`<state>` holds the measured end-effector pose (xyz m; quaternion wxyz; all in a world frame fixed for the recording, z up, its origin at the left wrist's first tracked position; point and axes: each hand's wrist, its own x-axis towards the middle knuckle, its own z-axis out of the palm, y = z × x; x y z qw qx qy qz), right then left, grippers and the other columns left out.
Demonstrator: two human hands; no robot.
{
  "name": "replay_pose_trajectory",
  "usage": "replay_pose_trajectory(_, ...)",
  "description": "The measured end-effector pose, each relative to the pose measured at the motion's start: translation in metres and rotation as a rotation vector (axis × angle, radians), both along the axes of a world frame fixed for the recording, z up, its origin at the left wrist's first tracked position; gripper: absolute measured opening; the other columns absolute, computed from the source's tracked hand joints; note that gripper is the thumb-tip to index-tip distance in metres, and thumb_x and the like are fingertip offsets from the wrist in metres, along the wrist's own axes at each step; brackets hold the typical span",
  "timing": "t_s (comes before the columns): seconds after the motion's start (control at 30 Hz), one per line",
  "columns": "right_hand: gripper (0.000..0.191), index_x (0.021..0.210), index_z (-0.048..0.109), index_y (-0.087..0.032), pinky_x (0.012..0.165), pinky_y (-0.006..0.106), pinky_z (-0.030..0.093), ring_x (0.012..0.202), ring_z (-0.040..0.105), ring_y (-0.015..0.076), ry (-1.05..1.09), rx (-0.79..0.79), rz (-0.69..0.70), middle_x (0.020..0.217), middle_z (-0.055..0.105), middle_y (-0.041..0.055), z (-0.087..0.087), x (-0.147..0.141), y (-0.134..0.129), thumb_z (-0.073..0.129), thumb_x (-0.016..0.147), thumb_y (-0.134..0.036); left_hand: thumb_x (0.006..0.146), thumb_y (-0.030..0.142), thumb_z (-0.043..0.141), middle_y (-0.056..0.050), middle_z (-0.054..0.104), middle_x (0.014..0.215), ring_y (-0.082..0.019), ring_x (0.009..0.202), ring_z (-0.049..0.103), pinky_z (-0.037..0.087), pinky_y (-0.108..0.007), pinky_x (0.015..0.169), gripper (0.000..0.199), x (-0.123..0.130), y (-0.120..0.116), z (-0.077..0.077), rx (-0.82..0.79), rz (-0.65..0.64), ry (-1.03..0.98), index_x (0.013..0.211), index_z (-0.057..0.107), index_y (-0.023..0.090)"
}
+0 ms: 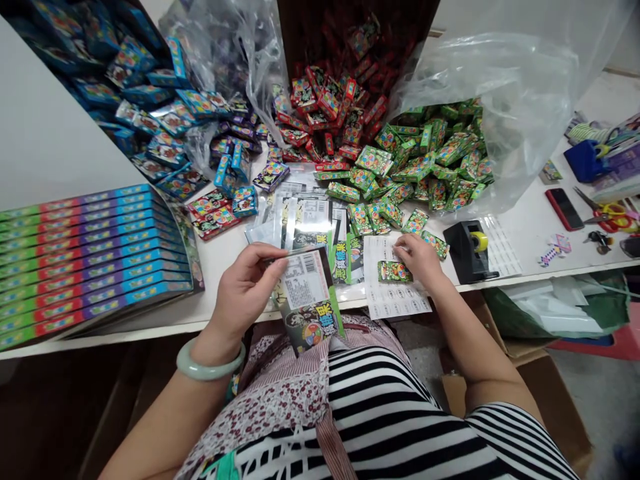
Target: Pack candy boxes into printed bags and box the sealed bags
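Note:
My left hand pinches the top left edge of a flat, black and green printed packet, which bears a white barcode panel and hangs tilted over the table's front edge. My right hand is closed, thumb and fingertips together on a white sheet of oval labels. Whatever is between those fingertips is too small to tell. A small green candy box lies on the sheet beside these fingers. Behind my hands, more flat printed packets in clear plastic lie overlapping.
Blue boxes, purple boxes, red boxes and green boxes are heaped at the back. Striped display cartons stand stacked at left. At right are a tape dispenser, a phone and scissors.

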<state>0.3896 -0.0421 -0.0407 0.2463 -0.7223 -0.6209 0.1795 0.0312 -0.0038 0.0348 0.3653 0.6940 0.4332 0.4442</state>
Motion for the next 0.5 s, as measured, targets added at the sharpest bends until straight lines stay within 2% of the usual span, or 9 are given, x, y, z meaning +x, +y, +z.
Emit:
replay_pose_trajectory(0.1,0.014,0.080,0.060,-0.022,0.070,0.032,0.049,0.078,0.059,0.0191,0.286,0.007,-0.064,0.082,0.063,0.0030,0.005,0.014,-0.001,0.059,0.081,-0.035,0.088,0.024,0.063,-0.001,0.064,0.086,-0.014,0.080,0.061,0.049,-0.027,0.070,0.006,0.002,0.002,-0.001,0.005,-0.015,-0.006,0.093,0.066,0.021)
replay_pose_trajectory(0.2,0.020,0.081,0.055,-0.022,0.065,0.029,0.046,0.068,0.054,0.0145,0.416,0.045,-0.028,0.075,0.057,-0.0010,0.034,0.012,0.005,0.058,0.083,-0.042,0.089,0.024,0.062,-0.001,0.063,0.086,-0.014,0.080,0.060,0.049,-0.026,0.070,0.006,0.007,0.002,-0.002,0.023,-0.040,-0.002,0.094,0.065,0.022)
replay_pose_trajectory(0.23,0.020,0.082,0.055,-0.022,0.066,0.028,0.046,0.068,0.053,0.0136,0.470,0.063,0.031,0.075,0.056,-0.0014,0.049,0.004,0.008,0.060,0.083,-0.042,0.089,0.024,0.062,0.000,0.063,0.085,-0.013,0.079,0.060,0.048,-0.026,0.070,0.006,0.008,0.002,-0.002,0.032,-0.048,-0.003,0.094,0.064,0.022)
replay_pose_trajectory(0.3,0.019,0.083,0.056,-0.022,0.069,0.027,0.046,0.073,0.054,0.0131,0.580,0.068,0.257,0.078,0.058,-0.0009,0.085,-0.022,0.017,0.064,0.085,-0.039,0.089,0.024,0.061,0.000,0.062,0.084,-0.012,0.078,0.059,0.048,-0.025,0.069,0.005,0.012,0.000,-0.001,0.045,-0.066,-0.009,0.093,0.062,0.021)
replay_pose_trajectory(0.4,0.015,0.083,0.058,-0.021,0.070,0.027,0.045,0.073,0.055,0.0129,0.554,0.009,0.611,0.079,0.060,0.0003,0.134,-0.075,0.034,0.063,0.089,-0.033,0.091,0.025,0.058,0.000,0.063,0.086,-0.012,0.080,0.060,0.049,-0.025,0.070,0.005,0.015,-0.004,0.002,0.043,-0.094,-0.007,0.094,0.061,0.021)
replay_pose_trajectory(0.5,0.011,0.081,0.057,-0.020,0.069,0.026,0.044,0.071,0.054,0.0125,0.395,-0.067,0.839,0.077,0.061,-0.0004,0.159,-0.120,0.054,0.061,0.088,-0.027,0.092,0.025,0.057,-0.001,0.065,0.088,-0.013,0.082,0.061,0.049,-0.027,0.072,0.006,0.014,-0.006,0.004,0.042,-0.099,-0.006,0.095,0.060,0.021)
